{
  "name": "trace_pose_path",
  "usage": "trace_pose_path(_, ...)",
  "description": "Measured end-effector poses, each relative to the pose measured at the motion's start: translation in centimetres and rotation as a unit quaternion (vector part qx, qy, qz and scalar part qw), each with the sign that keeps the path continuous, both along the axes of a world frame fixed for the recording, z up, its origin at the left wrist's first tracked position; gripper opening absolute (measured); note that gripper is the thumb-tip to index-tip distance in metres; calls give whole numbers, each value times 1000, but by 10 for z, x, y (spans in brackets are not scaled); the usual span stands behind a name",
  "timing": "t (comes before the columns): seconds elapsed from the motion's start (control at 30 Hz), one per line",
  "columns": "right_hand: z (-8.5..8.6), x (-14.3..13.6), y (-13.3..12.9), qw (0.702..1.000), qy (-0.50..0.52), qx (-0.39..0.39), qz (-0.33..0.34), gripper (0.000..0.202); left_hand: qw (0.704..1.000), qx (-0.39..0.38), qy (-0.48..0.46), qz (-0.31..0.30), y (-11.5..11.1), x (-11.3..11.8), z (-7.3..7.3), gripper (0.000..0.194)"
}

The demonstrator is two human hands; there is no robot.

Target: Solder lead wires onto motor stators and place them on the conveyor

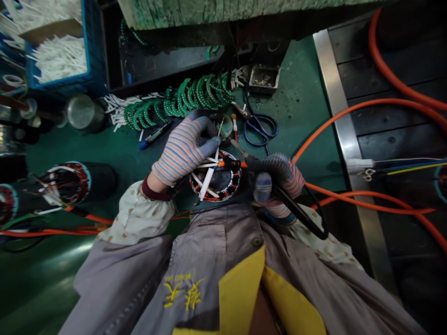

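Note:
A round motor stator (pixel 217 179) with copper windings and white sleeved leads lies on the green table in front of me. My left hand (pixel 183 149), in a striped glove, rests on its top left and pinches the leads between the fingertips. My right hand (pixel 277 179), also gloved, grips a black-handled tool (pixel 300 209) whose tip points left at an orange wire end (pixel 230 164) over the stator. The tool's tip is partly hidden by the wires.
Blue-handled scissors (pixel 260 128) and a small metal tray (pixel 264 78) lie behind the stator. Green curved parts (pixel 181 100) sit in a row. More stators (pixel 70 181) stand at left, a blue bin (pixel 57 51) of white sleeves at top left. Orange cables (pixel 366 109) run at right.

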State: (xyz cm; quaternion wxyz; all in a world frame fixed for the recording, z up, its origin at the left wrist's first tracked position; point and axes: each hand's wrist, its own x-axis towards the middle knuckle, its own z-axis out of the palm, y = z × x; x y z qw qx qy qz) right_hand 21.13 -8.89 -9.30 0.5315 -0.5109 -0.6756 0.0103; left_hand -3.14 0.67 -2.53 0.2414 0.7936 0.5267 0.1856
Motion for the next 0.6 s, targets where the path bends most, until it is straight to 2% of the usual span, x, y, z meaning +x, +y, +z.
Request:
trace_pose_path(0.13, -3, 6, -5, 999, -21, -27, 18, 25, 1000, 0, 5, 9, -3, 1, -1, 18)
trace_pose_path(0.23, -7, 9, -8, 994, -30, -86, 56, 19, 998, 23, 50, 20, -5, 8, 2, 14)
trace_pose_path(0.33, -10, 9, -8, 988, -27, -124, 92, 18, 996, 14, 91, 9, -3, 14, 9, 10)
trace_pose_path(0.5, -6, 4, -3, 999, -13, -3, 50, 20, 992, -14, 122, -2, 3, 15, 19, 7)
trace_pose_path(0.6, -4, 5, -4, 998, -18, -30, 59, 24, 991, -20, 129, -1, 4, 14, 21, 8)
